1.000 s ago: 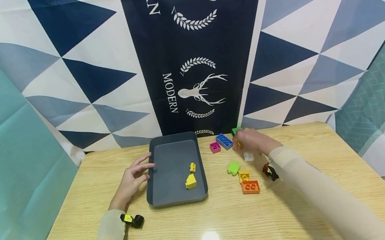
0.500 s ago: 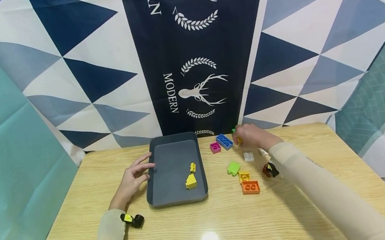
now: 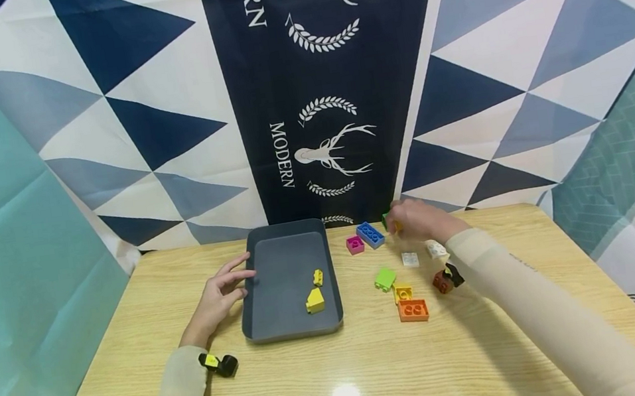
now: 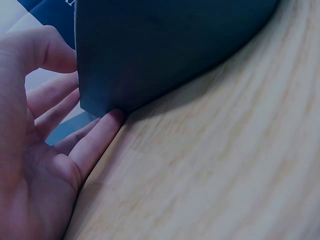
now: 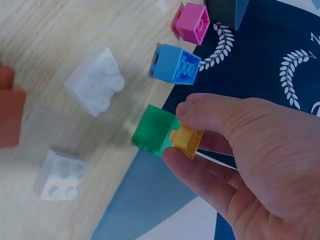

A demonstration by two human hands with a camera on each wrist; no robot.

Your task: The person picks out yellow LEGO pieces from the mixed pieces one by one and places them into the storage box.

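My left hand (image 3: pixel 219 302) rests against the left side of a dark grey tray (image 3: pixel 251 314), its fingers loosely spread along the wall. In the left wrist view, the fingertips (image 4: pixel 111 118) touch the lower part of the tray wall. My right hand (image 3: pixel 421 220) is at the table's back edge. In the right wrist view, its thumb and a finger pinch a small yellow brick (image 5: pixel 186 139). Right beside that brick lies a green brick (image 5: pixel 154 129); whether the two are joined I cannot tell. Two yellow bricks, one sloped (image 3: pixel 315 300) and one small (image 3: pixel 318 277), lie in the tray.
Left of the right hand are a blue brick (image 3: pixel 370 234) and a pink brick (image 3: pixel 355 244). Nearer lie two white bricks (image 3: pixel 410 259), a lime brick (image 3: pixel 385 279), another yellow brick (image 3: pixel 404 293), an orange brick (image 3: pixel 413 310) and a brown brick (image 3: pixel 442 282). A patterned cloth hangs behind.
My right hand has shifted slightly to the right, and the brown brick and a white brick show more below the wrist. The left hand and tray have stayed put.
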